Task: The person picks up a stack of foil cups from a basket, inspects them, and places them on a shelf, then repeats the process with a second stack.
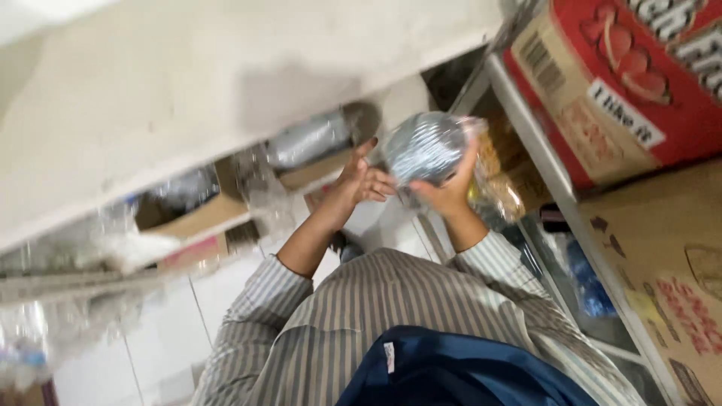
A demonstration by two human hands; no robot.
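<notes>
right hand [450,192]: fingers curled round stack of foil cups [426,147], raised near shelf [526,124]
left hand [362,179]: fingers loosely spread, tips at stack's edge
background: red carton [624,83]

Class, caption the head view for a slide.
Both hands, left hand and right hand, hold a silvery foil stack beside shelves.

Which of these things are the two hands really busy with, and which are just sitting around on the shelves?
In hand:
- shiny foil container, blurred, gripped by the right hand
- left hand, open, fingers beside the container

Lying about:
- red cardboard box on the metal rack
- foil rolls or stacks in open cartons on the shelf
- clear plastic bags, blurred
</notes>
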